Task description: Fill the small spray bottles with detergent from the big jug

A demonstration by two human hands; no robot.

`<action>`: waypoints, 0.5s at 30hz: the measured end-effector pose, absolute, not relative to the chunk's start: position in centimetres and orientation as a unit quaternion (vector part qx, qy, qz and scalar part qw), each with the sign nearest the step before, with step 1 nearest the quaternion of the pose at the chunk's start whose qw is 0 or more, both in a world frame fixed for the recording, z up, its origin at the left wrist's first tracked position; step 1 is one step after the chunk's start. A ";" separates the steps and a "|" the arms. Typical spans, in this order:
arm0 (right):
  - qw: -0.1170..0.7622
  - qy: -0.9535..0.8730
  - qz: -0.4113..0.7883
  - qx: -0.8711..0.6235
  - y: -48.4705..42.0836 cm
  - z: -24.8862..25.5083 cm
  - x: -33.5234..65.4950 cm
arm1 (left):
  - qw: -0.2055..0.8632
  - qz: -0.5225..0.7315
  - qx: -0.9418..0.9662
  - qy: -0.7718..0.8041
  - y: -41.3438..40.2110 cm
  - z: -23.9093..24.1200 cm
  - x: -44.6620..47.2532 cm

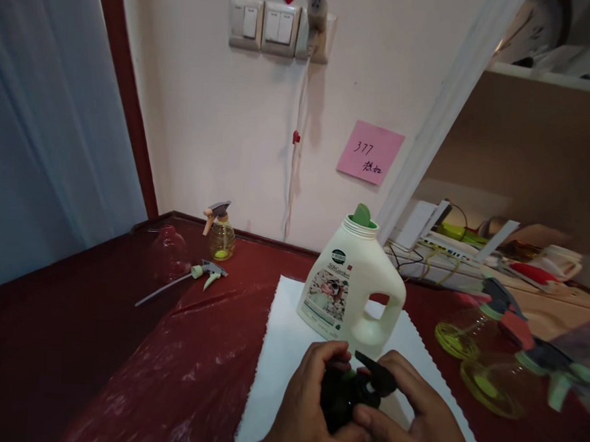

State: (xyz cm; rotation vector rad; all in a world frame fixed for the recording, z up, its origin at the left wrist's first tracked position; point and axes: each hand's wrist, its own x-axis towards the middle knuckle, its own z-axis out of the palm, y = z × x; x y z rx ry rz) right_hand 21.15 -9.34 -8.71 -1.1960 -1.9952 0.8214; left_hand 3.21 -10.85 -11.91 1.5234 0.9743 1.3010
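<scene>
A dark pump bottle [337,400] is held over the white sheet at the lower middle of the view. My left hand [308,402] wraps round its body from the left. At its neck, my right hand [418,415] grips the black pump head [378,373], thumb and fingers on either side of it; the bottle's lower part is hidden by my hands. Just behind stands a cream detergent jug [354,284] without a cap, a green spout showing in its mouth. The jug rests on the white sheet [265,379].
A spray bottle [223,236] and a loose spray nozzle with tube [206,272] are at the left, beside a clear reddish bottle [168,250]. Two yellowish spray bottles [495,383] are at the right. A router [453,244] sits on the shelf behind.
</scene>
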 end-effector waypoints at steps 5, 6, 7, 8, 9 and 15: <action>0.333 -0.763 0.317 -0.455 -9.4 -8.9 21.4 | 0.445 0.533 0.611 0.380 -10.8 -12.0 3.1; 0.322 -0.768 0.335 -0.441 -9.5 -8.6 21.5 | 0.449 0.531 0.610 0.381 -10.8 -12.0 3.1; 0.313 -0.772 0.349 -0.430 -9.7 -8.4 21.6 | 0.449 0.530 0.609 0.383 -10.8 -11.9 3.2; 0.309 -0.773 0.354 -0.426 -9.8 -8.3 21.7 | 0.448 0.529 0.609 0.385 -10.9 -11.9 3.3; 0.308 -0.775 0.350 -0.427 -9.9 -8.2 21.6 | 0.445 0.529 0.610 0.387 -10.9 -11.8 3.3; 0.344 -0.718 0.264 -0.544 -9.5 -8.8 20.4 | 0.424 0.539 0.614 0.390 -11.1 -12.1 3.4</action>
